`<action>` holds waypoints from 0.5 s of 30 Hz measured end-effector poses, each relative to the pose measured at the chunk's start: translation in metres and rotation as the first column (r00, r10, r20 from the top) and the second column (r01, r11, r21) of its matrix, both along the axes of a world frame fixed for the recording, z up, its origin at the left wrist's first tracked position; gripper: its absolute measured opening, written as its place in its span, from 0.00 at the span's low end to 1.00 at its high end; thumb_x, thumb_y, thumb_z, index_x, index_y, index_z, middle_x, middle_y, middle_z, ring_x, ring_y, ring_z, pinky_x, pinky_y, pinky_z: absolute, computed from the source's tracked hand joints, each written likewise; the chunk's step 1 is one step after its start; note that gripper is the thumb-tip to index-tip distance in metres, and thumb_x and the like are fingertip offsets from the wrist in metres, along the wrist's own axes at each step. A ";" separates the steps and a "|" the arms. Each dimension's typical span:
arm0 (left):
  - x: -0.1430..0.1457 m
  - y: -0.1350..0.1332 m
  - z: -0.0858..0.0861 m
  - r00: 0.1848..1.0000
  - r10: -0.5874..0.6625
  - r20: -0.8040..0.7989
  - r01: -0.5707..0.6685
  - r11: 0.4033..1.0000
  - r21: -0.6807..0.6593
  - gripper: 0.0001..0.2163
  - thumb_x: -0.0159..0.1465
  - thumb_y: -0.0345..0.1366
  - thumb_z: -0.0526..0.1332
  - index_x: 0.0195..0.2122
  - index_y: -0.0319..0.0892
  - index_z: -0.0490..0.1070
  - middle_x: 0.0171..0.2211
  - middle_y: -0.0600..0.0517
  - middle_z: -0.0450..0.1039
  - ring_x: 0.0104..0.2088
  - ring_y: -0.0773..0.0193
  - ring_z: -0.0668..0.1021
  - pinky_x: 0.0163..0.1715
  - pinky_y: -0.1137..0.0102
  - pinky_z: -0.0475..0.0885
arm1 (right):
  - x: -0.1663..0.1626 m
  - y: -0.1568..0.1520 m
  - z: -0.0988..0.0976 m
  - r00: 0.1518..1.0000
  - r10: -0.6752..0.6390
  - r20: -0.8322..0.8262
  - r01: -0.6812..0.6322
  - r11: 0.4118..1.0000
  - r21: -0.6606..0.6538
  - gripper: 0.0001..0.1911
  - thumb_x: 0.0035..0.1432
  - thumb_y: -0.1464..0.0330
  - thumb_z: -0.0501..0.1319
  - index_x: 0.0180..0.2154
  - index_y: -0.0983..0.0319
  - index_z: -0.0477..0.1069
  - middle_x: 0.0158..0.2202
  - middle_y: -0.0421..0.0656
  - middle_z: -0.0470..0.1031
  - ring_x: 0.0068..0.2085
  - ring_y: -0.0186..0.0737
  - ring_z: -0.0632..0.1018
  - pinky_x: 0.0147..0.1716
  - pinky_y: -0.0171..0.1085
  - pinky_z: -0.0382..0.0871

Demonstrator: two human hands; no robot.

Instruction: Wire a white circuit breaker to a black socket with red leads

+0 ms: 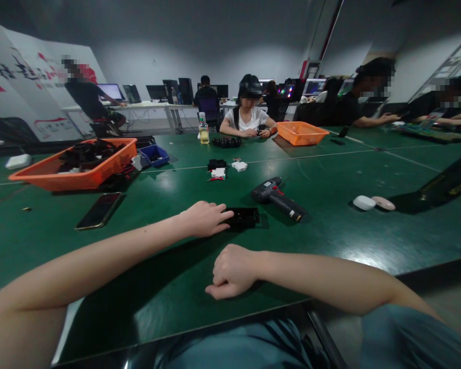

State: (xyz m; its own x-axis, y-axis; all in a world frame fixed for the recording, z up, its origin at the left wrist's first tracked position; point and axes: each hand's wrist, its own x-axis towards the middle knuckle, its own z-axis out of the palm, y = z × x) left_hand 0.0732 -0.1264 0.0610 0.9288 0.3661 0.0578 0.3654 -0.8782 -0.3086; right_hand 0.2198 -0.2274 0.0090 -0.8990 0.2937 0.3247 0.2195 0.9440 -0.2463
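Observation:
My left hand (pixel 207 218) reaches over the table with its fingers stretched out and apart. Its fingertips lie at the left end of a small black open box (pixel 246 217), whose contents are too dark to tell. Closer to me, my right hand (pixel 234 271) rests on the table, its fingers curled into a fist. Whatever the fist holds, if anything, is hidden. Just beyond the box, to the right, lies a black cordless screwdriver (pixel 278 197). Small white parts (pixel 218 173) and a black piece (pixel 217 164) sit further back.
At left stand an orange basket (pixel 80 177) of black parts, a blue bin (pixel 155 156) and a phone (pixel 100 210). A bottle (pixel 203 130) and another orange basket (pixel 301 134) are across the green table, near a seated person (pixel 249 115). White case (pixel 364 203) lies right.

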 end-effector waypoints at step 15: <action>0.001 -0.002 -0.021 0.992 0.094 -0.081 -0.079 0.983 0.165 0.19 0.72 0.46 0.47 0.61 0.48 0.60 0.44 0.43 0.72 0.30 0.59 0.79 0.24 0.71 0.62 | 0.002 -0.002 0.003 1.000 -0.008 0.030 0.008 1.000 -0.002 0.24 0.63 0.61 0.58 0.16 0.59 0.73 0.19 0.38 0.77 0.23 0.32 0.74 0.21 0.35 0.51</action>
